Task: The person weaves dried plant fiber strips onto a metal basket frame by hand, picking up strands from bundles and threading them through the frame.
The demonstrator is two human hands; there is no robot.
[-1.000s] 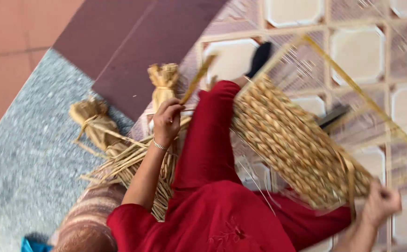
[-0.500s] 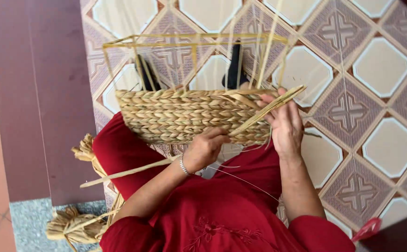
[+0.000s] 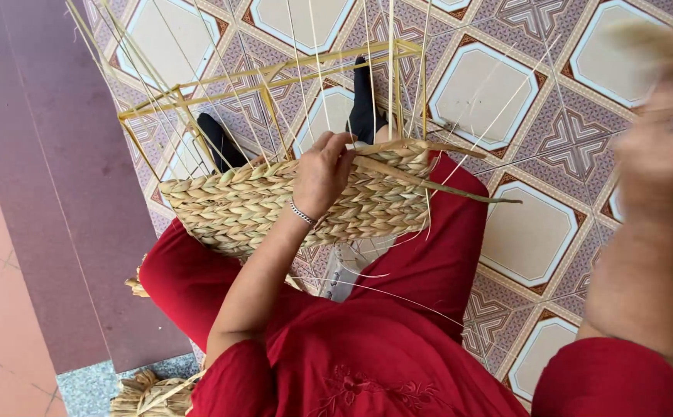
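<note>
A half-woven basket of pale golden braided straw [image 3: 275, 210] rests across the person's lap, on the red trousers [image 3: 429, 255], with its woven band lying sideways and its far side toward the patterned tiled floor [image 3: 506, 232]. From the band a thin yellow stick frame [image 3: 267, 73] and many fine upright straws rise over the tiles. The left hand [image 3: 322, 174] lies on the upper rim of the woven band, near its right end, with the fingers curled down and pressed onto the braid where loose flat straw strands [image 3: 437, 185] stick out to the right; a thin silver bracelet [image 3: 301, 214] sits at that wrist. The right hand [image 3: 664, 131] is raised well apart from the basket, over the tiles at the right edge of the view, and is so blurred that I cannot tell how its fingers stand or whether they hold anything. A bundle of dry straw [image 3: 147, 394] lies on the floor beside the left knee.
</note>
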